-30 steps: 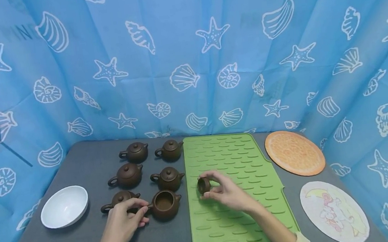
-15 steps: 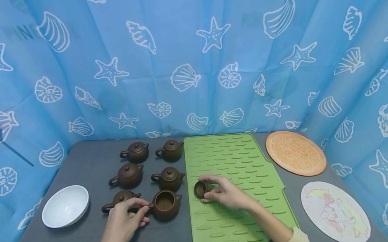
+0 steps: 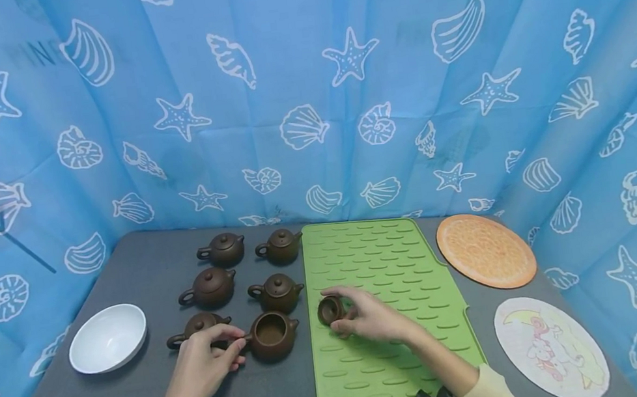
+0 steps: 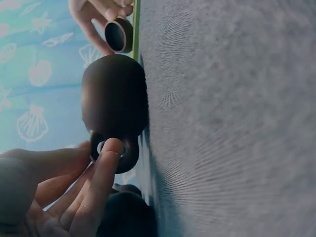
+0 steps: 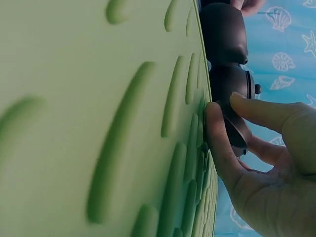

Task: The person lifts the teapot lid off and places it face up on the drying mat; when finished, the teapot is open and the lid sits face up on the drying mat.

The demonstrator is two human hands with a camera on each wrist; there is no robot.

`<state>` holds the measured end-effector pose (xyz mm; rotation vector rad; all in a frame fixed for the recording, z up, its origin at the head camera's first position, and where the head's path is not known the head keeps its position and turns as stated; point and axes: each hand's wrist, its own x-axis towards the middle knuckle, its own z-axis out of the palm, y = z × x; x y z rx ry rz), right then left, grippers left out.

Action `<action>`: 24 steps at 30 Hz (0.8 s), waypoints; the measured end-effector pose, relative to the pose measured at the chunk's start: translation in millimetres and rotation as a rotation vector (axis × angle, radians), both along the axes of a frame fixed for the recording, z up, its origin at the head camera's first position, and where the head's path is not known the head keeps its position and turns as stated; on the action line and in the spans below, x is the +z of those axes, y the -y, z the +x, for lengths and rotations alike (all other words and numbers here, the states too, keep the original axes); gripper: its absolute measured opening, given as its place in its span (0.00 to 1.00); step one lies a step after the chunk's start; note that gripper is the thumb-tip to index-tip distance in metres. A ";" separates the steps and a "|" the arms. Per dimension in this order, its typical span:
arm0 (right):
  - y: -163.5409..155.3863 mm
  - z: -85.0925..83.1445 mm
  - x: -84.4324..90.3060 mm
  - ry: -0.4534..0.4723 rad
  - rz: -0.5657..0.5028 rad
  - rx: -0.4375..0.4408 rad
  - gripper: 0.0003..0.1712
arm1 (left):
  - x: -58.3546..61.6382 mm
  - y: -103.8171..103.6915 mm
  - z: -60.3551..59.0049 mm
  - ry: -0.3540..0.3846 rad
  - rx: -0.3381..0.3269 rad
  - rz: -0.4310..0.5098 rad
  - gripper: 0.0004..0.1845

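My left hand pinches the handle of a brown teapot that has no lid on. Its round opening faces up, and its spout points right. In the left wrist view, thumb and finger meet at that teapot's loop handle. Over the left edge of the green mat, my right hand holds a small brown teapot lid, hollow underside showing. The right wrist view has the lid tilted between thumb and fingers, the fingertips right at the mat surface.
Several lidded brown teapots, such as the nearest-right one and a back one, stand left of the mat. A white bowl sits far left. Right of the mat lie an orange round mat and a white printed one.
My right hand has moved slightly left and down with the lid, turning its hollow side more upward. The left hand has stayed on the teapot handle.
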<state>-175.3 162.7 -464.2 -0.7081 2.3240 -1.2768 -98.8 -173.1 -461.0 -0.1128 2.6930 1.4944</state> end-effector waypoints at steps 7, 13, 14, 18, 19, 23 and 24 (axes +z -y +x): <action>-4.7 -5.3 7.9 -0.034 -0.007 -0.001 0.37 | 6.8 -0.8 -4.5 -0.005 -0.011 -0.016 0.08; 0.1 -7.7 17.8 -0.072 -0.029 -0.038 0.33 | 20.0 1.9 -14.3 -0.006 -0.054 -0.039 0.09; 2.2 -8.1 19.5 -0.075 -0.038 -0.044 0.32 | 22.2 2.6 -16.1 -0.024 -0.065 -0.059 0.09; 11.1 -10.4 24.8 -0.091 -0.076 -0.069 0.26 | 28.5 3.7 -25.1 -0.145 -0.102 -0.144 0.08; 13.4 -11.1 26.0 -0.094 -0.084 -0.076 0.25 | 29.4 3.3 -27.9 -0.176 -0.109 -0.157 0.07; 25.5 -14.9 29.8 -0.097 -0.136 -0.081 0.20 | 31.3 -1.0 -41.0 -0.246 -0.142 -0.148 0.07; 29.1 -16.1 30.5 -0.096 -0.147 -0.080 0.19 | 31.4 -2.5 -44.6 -0.251 -0.150 -0.139 0.07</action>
